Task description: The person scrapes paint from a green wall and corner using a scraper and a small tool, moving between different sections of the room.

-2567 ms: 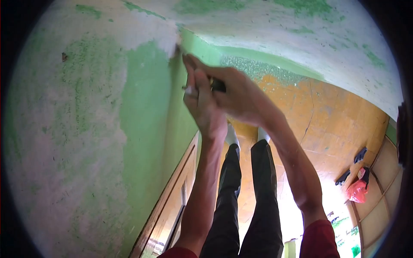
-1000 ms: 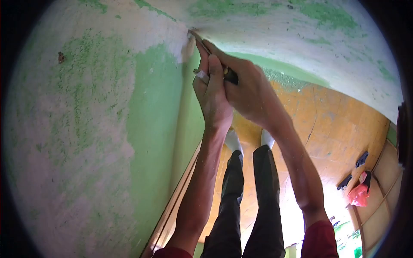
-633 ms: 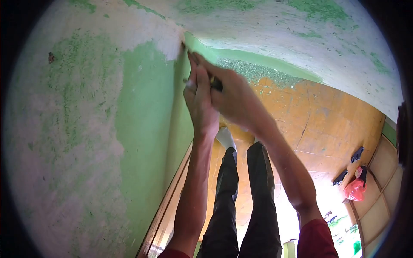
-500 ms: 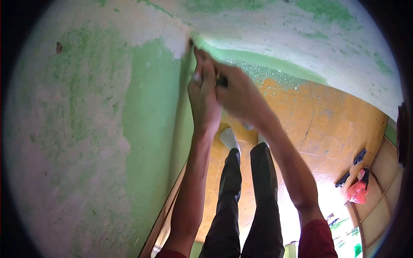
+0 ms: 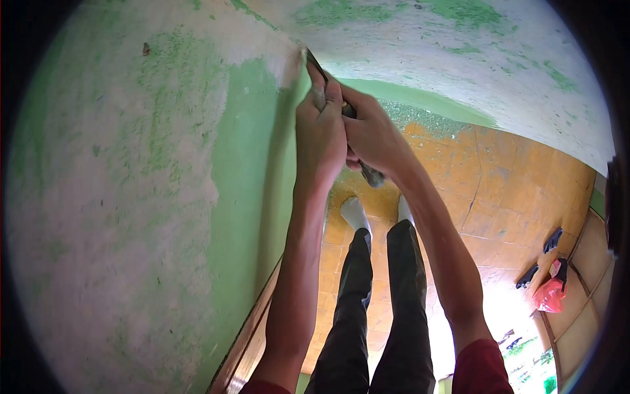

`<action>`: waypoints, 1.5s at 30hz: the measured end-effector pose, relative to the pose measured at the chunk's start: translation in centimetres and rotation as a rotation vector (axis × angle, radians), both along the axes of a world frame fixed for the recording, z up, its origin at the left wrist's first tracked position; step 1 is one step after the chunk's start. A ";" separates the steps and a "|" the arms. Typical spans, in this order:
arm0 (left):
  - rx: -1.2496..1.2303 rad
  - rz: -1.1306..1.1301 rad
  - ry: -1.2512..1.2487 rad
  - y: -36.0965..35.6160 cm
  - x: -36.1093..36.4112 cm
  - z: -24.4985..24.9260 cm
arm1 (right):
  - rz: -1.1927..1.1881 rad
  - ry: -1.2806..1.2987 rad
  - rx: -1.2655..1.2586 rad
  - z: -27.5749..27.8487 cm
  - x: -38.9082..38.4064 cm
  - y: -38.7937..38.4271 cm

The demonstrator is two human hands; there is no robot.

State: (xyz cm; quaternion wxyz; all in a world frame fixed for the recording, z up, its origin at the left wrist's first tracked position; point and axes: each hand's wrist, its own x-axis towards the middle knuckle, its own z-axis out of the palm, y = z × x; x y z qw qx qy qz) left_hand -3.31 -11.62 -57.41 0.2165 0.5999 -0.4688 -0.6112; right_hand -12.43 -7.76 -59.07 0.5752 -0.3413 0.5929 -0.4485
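Note:
Both of my hands are wrapped round one scraper-like tool (image 5: 373,176) with a dark blade and a handle whose end shows below them. The blade's tip touches the corner where the left wall (image 5: 243,144) meets the right wall (image 5: 420,46). My left hand (image 5: 319,131) is closed on its left side, the thumb lying along the tool. Against it, my right hand (image 5: 375,134) grips the handle from the right. Green paint remains in patches on both walls, with whitish surface exposed between them. Fingers hide the middle of the tool.
Below is an orange tiled floor (image 5: 499,197) with paint flakes (image 5: 426,119) along the right wall's base. My legs and white-covered feet (image 5: 355,213) stand there. A red plastic bag (image 5: 550,297) and dark footwear (image 5: 552,240) lie at the right. A wooden edge (image 5: 252,322) runs at lower left.
The tool and both hands have shifted slightly right in view, and the blade's tip is now higher up the corner. More of the blade and handle end shows. The view has shifted a little.

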 end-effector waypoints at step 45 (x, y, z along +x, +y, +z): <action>0.318 -0.139 -0.122 23.2 11.6 -4.6 | 0.032 -0.019 0.016 2.6 -1.3 0.4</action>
